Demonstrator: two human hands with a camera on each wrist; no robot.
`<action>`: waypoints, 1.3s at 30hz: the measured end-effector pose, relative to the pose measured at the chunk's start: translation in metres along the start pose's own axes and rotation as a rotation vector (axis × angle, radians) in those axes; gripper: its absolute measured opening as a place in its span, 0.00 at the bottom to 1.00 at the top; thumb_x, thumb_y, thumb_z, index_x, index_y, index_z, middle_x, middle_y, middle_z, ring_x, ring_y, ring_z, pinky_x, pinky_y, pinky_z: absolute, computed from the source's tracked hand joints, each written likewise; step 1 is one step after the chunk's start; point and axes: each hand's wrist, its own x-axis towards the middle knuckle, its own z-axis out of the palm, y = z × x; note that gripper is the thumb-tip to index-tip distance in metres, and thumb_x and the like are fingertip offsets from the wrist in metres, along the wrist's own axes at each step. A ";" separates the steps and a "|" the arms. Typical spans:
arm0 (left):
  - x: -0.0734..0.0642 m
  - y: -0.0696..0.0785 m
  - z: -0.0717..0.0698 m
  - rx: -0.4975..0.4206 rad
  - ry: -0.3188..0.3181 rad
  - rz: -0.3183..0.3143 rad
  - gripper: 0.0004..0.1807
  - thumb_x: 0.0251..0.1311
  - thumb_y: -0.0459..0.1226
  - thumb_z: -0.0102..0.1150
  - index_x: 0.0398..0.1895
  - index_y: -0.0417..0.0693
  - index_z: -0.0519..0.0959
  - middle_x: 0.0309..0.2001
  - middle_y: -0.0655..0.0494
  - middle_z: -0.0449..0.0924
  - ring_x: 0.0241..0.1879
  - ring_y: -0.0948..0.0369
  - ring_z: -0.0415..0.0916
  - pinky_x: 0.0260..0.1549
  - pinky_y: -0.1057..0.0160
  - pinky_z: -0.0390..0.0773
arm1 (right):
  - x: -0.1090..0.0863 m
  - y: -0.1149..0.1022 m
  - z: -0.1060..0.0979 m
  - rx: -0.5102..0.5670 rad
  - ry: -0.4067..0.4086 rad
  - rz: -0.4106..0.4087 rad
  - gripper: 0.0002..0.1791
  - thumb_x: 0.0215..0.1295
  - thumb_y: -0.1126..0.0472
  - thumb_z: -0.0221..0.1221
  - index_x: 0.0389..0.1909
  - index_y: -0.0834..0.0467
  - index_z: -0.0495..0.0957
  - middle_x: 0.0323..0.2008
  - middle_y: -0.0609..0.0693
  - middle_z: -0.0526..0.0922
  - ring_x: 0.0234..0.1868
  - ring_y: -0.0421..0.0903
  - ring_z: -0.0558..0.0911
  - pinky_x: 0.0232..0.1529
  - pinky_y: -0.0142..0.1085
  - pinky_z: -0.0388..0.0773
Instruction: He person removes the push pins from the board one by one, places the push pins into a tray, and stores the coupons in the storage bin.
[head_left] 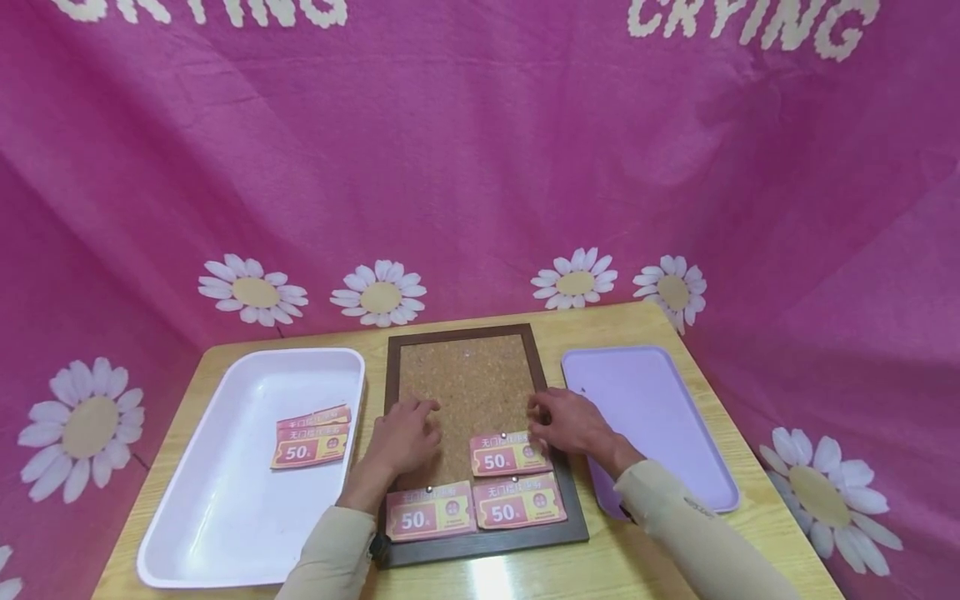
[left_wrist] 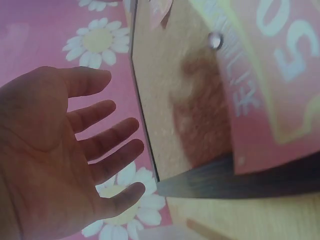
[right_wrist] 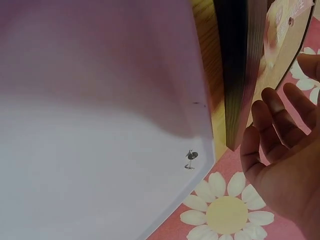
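Observation:
My left hand [head_left: 407, 435] hovers over the left side of a cork board [head_left: 450, 375] in a dark wooden frame, fingers spread and holding nothing in the left wrist view. Over the board's right edge is my right hand [head_left: 572, 422], its fingers loosely bent with nothing between them. Three pink coupons marked 50 are on the board: an upper right coupon [head_left: 498, 455], a lower right coupon [head_left: 519, 502] and a lower left coupon [head_left: 430, 512]. Each has a small pin at its top edge, such as the shiny pushpin [left_wrist: 215, 40] in the left wrist view.
Left of the board stands a deep white tray [head_left: 225, 517] holding a few overlapping coupons [head_left: 310, 443]. A shallow purple tray [head_left: 660, 433] lies to the right, with a pushpin [right_wrist: 192, 156] near its corner. Behind the wooden table [head_left: 600, 321] hangs a pink flowered cloth [head_left: 465, 167].

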 end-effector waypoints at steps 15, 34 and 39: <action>-0.004 0.014 0.025 -0.012 -0.032 0.060 0.22 0.59 0.45 0.56 0.58 0.56 0.74 0.60 0.52 0.75 0.62 0.50 0.69 0.58 0.41 0.66 | -0.002 -0.016 0.010 0.004 0.035 -0.055 0.13 0.52 0.47 0.64 0.38 0.46 0.82 0.30 0.39 0.80 0.33 0.38 0.77 0.38 0.37 0.74; -0.007 0.027 0.049 -0.011 -0.066 0.095 0.21 0.61 0.48 0.57 0.57 0.58 0.74 0.57 0.55 0.75 0.60 0.53 0.69 0.57 0.43 0.66 | 0.002 -0.036 0.022 -0.093 0.004 -0.097 0.14 0.50 0.44 0.63 0.37 0.44 0.82 0.32 0.39 0.80 0.34 0.39 0.77 0.38 0.36 0.73; -0.007 0.031 0.051 -0.008 -0.076 0.084 0.22 0.61 0.49 0.57 0.59 0.59 0.73 0.57 0.56 0.75 0.56 0.55 0.69 0.57 0.46 0.66 | 0.003 -0.037 0.022 -0.114 -0.004 -0.092 0.15 0.53 0.42 0.63 0.38 0.44 0.82 0.34 0.41 0.81 0.35 0.41 0.78 0.40 0.38 0.74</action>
